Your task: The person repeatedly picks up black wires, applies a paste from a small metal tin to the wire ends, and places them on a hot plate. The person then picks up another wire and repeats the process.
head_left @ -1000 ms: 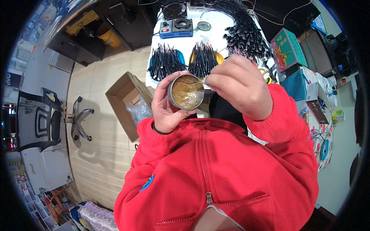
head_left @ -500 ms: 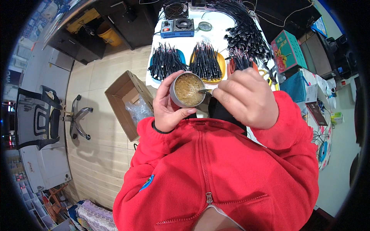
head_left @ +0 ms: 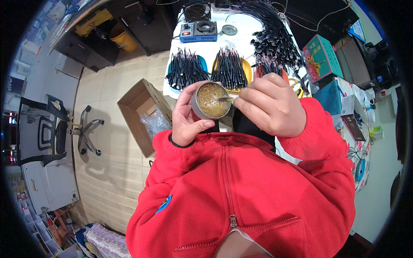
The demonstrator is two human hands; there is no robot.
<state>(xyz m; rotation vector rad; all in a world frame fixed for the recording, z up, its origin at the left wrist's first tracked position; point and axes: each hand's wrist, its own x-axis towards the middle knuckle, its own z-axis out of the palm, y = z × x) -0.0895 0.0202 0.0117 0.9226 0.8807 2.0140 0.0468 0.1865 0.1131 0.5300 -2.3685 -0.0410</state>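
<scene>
My left hand (head_left: 186, 117) is wrapped round a round metal tin (head_left: 195, 104), thumb along its near side, its open top tilted towards me. Inside lies a yellowish-brown, glossy, lumpy paste (head_left: 210, 96). In my right hand (head_left: 275, 107) a slim metal tool (head_left: 224, 99) is pinched, its tip in the paste. Most of the tool is hidden by my fingers, so its kind does not show. Just beyond the tin, bundles of black cables stand in a blue tray (head_left: 203, 61), a yellow tray (head_left: 247, 69) and an orange-red tray (head_left: 285, 76).
On the white table are a blue box with a knob and round pot (head_left: 198, 32), a small fan (head_left: 197, 12), a clear round dish (head_left: 229, 29) and piled black cables (head_left: 275, 43). A cardboard box (head_left: 129, 103) stands on the floor at left, near an office chair (head_left: 47, 131).
The tool's tip has moved left, deeper over the paste. My right hand has shifted slightly left, and the tin has moved a few pixels right.
</scene>
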